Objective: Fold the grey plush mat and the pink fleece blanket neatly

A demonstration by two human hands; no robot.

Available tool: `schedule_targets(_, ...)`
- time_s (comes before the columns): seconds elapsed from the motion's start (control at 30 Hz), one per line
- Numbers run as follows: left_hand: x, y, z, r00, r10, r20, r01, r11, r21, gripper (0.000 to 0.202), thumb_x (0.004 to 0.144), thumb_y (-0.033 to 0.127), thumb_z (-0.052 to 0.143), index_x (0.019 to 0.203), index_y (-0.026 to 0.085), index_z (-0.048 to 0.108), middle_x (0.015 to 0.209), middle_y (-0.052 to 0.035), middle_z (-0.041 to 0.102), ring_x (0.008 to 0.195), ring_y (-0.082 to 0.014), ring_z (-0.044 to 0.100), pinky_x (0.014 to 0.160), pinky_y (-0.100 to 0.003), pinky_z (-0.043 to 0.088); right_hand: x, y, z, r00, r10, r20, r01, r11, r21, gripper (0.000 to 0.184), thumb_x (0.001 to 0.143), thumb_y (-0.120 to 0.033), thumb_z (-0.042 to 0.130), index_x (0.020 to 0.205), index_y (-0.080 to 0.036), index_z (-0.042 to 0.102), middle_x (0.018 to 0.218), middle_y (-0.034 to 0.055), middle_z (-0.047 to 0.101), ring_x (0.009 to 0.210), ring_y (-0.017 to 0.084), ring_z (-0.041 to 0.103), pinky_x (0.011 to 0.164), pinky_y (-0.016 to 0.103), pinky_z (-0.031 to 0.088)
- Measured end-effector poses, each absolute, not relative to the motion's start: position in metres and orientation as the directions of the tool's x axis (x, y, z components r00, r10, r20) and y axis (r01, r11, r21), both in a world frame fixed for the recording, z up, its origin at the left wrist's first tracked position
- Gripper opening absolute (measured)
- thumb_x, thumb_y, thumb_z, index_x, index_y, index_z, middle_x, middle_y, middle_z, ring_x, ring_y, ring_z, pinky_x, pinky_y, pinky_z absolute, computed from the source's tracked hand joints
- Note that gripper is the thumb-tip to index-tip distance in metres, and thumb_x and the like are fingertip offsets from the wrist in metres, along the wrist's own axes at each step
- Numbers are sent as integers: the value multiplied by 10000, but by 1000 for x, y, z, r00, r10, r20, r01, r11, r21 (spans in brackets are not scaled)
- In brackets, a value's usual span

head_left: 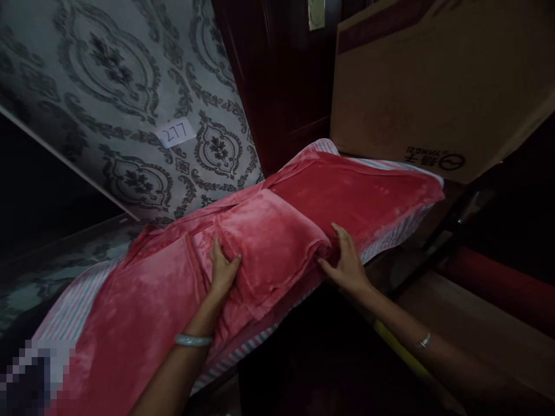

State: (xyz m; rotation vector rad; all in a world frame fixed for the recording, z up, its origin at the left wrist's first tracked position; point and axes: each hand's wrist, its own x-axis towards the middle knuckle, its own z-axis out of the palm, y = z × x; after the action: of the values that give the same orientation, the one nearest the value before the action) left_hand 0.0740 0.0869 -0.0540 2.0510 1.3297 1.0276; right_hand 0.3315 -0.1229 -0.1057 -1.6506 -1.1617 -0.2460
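A folded pink-red plush garment or cloth (277,240) lies in a squarish bundle; its exact kind I cannot tell. Under and around it spreads more red plush fabric (143,300) on a long narrow board or table with a striped cover (78,300). My left hand (223,268) rests at the bundle's left edge, thumb and fingers apart. At the bundle's right edge is my right hand (347,263), its fingers spread and the thumb close to the fold. A bangle (193,340) circles my left wrist.
Behind the board stands a patterned wall (173,75) with a paper marked 277 (177,132). A dark red door (286,69) and a large cardboard box (433,86) are at the back right. A yellow strip (399,349) shows below my right forearm.
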Motion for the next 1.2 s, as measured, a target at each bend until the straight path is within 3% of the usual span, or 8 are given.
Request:
schedule_targets(0.1, 78, 81, -60, 315, 882, 350, 601, -471, 646, 796, 748, 175, 633, 1509, 223, 404, 1384, -123, 487, 1345, -273, 456, 1190, -459, 353, 338, -103, -110, 531, 620, 578, 719, 32, -694, 812, 803, -310, 592, 1552, -160, 318, 1513, 167, 462, 1373, 293, 464, 1118, 518, 410)
schedule_targets(0.23, 79, 80, -71, 331, 895, 301, 660, -447, 604, 705, 736, 79, 538, 1425, 226, 530, 1261, -104, 479, 1226, -245, 515, 1163, -455, 392, 354, -95, -117, 616, 605, 504, 621, 21, -784, 589, 760, -181, 467, 1327, -192, 626, 1236, 95, 702, 1153, 253, 641, 1008, 454, 506)
schedule_targets(0.3, 78, 82, -74, 337, 897, 287, 676, -442, 589, 643, 742, 68, 522, 1364, 217, 591, 1245, -105, 470, 1232, -248, 504, 1167, -463, 383, 362, -97, -120, 615, 612, 497, 609, 31, -792, 574, 718, -152, 441, 1231, -206, 694, 1147, 71, 740, 1110, 250, 661, 991, 451, 515)
schedule_targets(0.43, 77, 81, -70, 321, 903, 285, 668, -429, 608, 576, 747, 75, 539, 1293, 224, 644, 1226, -90, 492, 1285, -246, 467, 1174, -442, 369, 368, -101, -119, 628, 609, 484, 615, -8, -789, 564, 730, -182, 466, 1248, -198, 687, 1155, 76, 740, 1073, 258, 678, 954, 438, 535)
schedule_targets(0.63, 67, 64, -56, 300, 933, 198, 628, -349, 695, 614, 742, 190, 679, 1351, 240, 617, 1148, -79, 532, 1131, -238, 545, 1080, -416, 457, 371, -106, -113, 546, 652, 526, 685, 15, -729, 723, 747, -274, 585, 1456, -142, 526, 1264, 117, 697, 1090, 277, 682, 964, 433, 542)
schedule_targets(0.87, 59, 56, -59, 384, 905, 181, 591, -392, 705, 719, 617, 5, 587, 1299, 225, 647, 1140, -71, 528, 1150, -230, 543, 1085, -424, 455, 371, -108, -121, 533, 644, 549, 682, 57, -729, 639, 718, -115, 450, 1290, -256, 696, 1240, -1, 718, 1123, 222, 684, 974, 380, 556)
schedule_targets(1.07, 60, 20, -42, 462, 791, 401, 616, -611, 496, 440, 731, 172, 673, 1170, 202, 686, 1376, -123, 467, 1327, -317, 450, 1124, -500, 403, 374, -109, -128, 538, 645, 543, 708, 4, -706, 622, 742, -154, 482, 1324, -261, 675, 1246, 16, 715, 1115, 258, 687, 930, 406, 574)
schedule_targets(1.2, 55, -19, -35, 696, 594, 403, 499, -804, 323, 382, 807, 327, 690, 1165, 201, 652, 1262, -118, 573, 1216, -293, 530, 1052, -490, 455, 376, -110, -130, 545, 640, 542, 727, -38, -686, 629, 754, -185, 493, 1365, -226, 635, 1267, 43, 706, 1117, 264, 684, 921, 397, 569)
